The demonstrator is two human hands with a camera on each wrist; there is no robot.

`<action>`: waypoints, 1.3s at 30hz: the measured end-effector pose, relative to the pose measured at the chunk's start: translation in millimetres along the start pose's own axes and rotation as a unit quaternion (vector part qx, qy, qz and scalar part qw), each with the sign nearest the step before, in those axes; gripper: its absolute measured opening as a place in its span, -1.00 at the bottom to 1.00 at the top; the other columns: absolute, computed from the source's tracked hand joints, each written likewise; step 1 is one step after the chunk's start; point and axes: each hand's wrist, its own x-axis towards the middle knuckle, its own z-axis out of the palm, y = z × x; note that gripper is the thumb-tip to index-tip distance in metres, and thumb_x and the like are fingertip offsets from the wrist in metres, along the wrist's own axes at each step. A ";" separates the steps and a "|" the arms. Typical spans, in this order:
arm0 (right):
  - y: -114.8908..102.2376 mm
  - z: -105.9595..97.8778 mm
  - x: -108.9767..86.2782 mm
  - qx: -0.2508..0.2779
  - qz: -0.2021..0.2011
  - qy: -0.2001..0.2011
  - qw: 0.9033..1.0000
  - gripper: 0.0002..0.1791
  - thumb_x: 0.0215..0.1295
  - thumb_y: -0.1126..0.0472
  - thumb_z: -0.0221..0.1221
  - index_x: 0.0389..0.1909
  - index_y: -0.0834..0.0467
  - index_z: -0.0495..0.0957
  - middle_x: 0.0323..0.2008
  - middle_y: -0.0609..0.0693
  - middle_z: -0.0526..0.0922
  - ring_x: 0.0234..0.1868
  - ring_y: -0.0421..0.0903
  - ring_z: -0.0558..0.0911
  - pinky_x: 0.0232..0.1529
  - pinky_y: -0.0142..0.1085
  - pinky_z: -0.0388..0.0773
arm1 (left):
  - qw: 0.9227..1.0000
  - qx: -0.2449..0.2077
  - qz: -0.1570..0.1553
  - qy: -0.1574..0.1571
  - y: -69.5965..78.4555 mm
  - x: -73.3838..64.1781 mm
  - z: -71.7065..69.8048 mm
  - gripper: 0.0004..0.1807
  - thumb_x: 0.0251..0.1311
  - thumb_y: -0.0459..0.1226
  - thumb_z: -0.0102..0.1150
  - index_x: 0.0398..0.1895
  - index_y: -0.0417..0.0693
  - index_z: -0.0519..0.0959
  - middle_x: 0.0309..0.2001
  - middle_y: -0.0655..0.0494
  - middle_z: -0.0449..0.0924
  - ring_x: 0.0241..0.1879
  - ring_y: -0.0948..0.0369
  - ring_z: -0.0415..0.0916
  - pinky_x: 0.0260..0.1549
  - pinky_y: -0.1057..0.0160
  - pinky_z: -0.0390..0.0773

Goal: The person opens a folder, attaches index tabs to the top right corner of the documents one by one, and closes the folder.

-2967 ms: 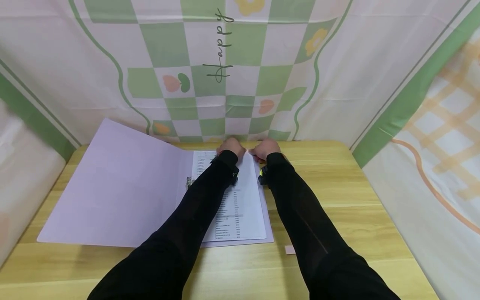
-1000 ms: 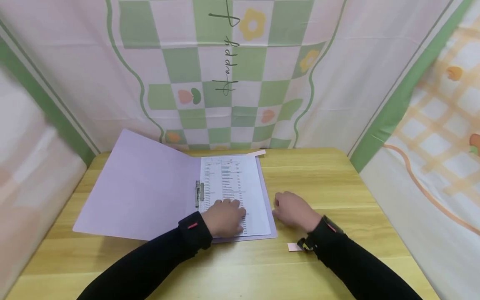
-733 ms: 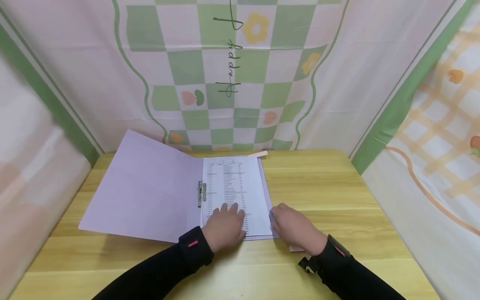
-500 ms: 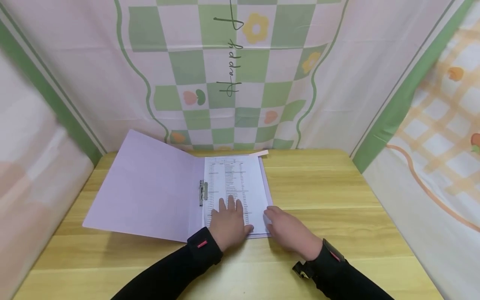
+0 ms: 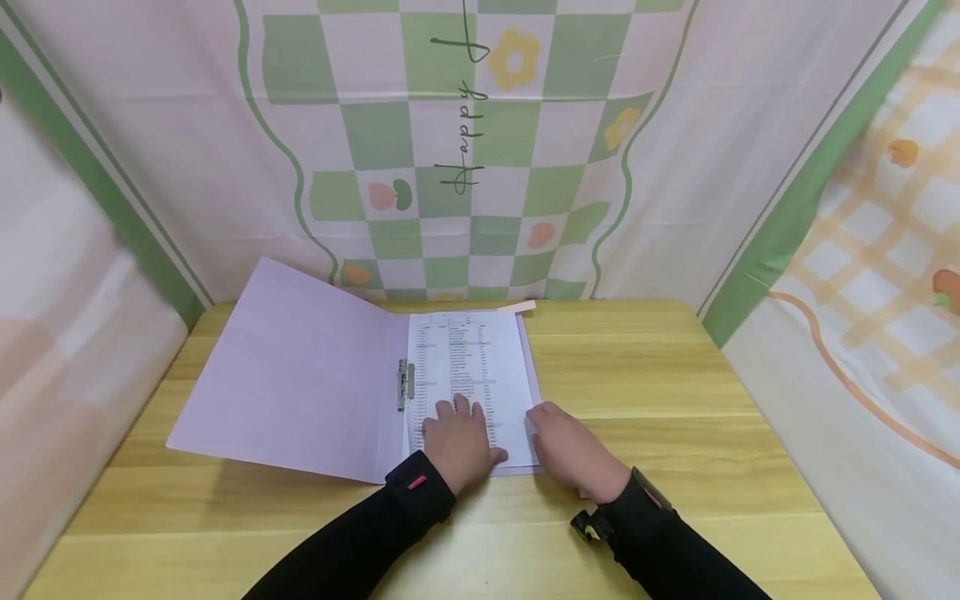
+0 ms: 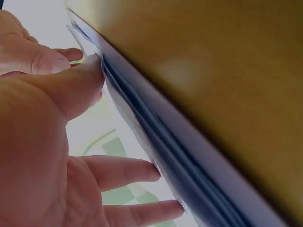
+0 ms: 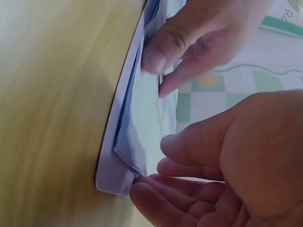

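Note:
A light purple file folder (image 5: 300, 375) lies open on the table, its left cover slightly raised. On its right side is a stack of printed paper sheets (image 5: 468, 354), beside a metal clip (image 5: 402, 385) at the spine. My left hand (image 5: 459, 443) rests on the lower part of the top sheet with fingers spread. At the lower right corner of the sheets, my right hand (image 5: 573, 450) has its fingers curled round the edge. In the right wrist view, the sheet corner (image 7: 129, 153) bends up near the right thumb and fingers.
A pale pink paper strip (image 5: 519, 307) sticks out at the top right of the sheets. Another pink strip (image 5: 584, 494) is mostly hidden under the right wrist. The wooden table (image 5: 645, 367) meets patterned cloth hangings (image 5: 465, 167) at the back and sides.
Both hands have come from the top edge of the sheets down to the lower part. A pink strip now shows at the top. The right hand has moved left onto the paper corner.

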 end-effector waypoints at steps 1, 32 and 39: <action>1.0 0.3 1.3 0.003 0.008 -0.002 1.000 -0.73 0.33 0.42 0.16 0.00 0.47 0.50 -0.10 0.23 0.58 -0.13 -0.03 0.58 -0.08 -0.18 0.58 | 1.000 0.000 0.001 0.003 -0.3 -0.2 -0.6 -0.10 0.02 0.35 0.27 0.14 -0.23 0.58 -0.02 -0.22 0.50 -0.19 -0.11 0.43 -0.43 -0.07 0.52; 24.0 -2.3 16.0 0.444 0.167 -0.009 0.880 -0.79 0.43 0.43 -0.03 -0.05 0.27 0.55 -0.08 0.13 0.62 -0.19 0.00 0.59 -0.20 -0.13 0.54 | 0.990 -0.095 0.044 -0.099 -7.4 3.6 -16.0 -0.23 0.25 0.30 0.06 0.11 -0.21 0.59 0.01 -0.23 0.50 -0.10 -0.17 0.42 -0.31 -0.05 0.51; 16.4 0.8 15.7 0.477 0.089 -0.091 0.870 -0.62 0.47 0.33 0.03 0.25 0.14 0.48 0.12 0.07 0.60 0.05 0.01 0.56 -0.02 -0.14 0.51 | 0.985 -0.154 0.038 -0.070 -2.9 2.9 -16.1 0.06 0.03 0.56 -0.09 -0.07 -0.32 0.59 -0.10 -0.12 0.50 -0.17 -0.07 0.44 -0.27 -0.05 0.46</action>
